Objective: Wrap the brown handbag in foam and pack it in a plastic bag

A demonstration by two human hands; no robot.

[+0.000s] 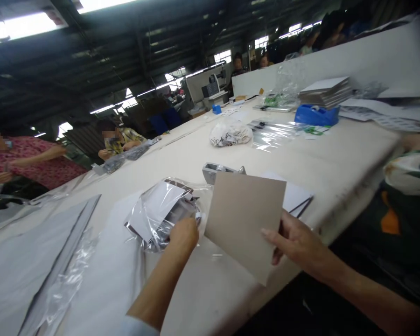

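Flat grey-brown cardboard sheet (243,221): matt, smooth. Crinkled clear plastic bag (164,212) around white and dark cards: glossy, reflective. Long cream cloth-covered table (336,154): matt. Blue plastic tape dispenser (317,115): smooth, slight sheen.

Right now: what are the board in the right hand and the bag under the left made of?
Board: looks like grey-brown cardboard or chipboard, matte; flat, stiff, no glare, held by one edge in the right hand without sagging. Bag: thin clear plastic film, glossy; it crinkles, throws bright highlights, and the white sheets inside show through. The left hand grips it. Exact plastic type cannot be told.
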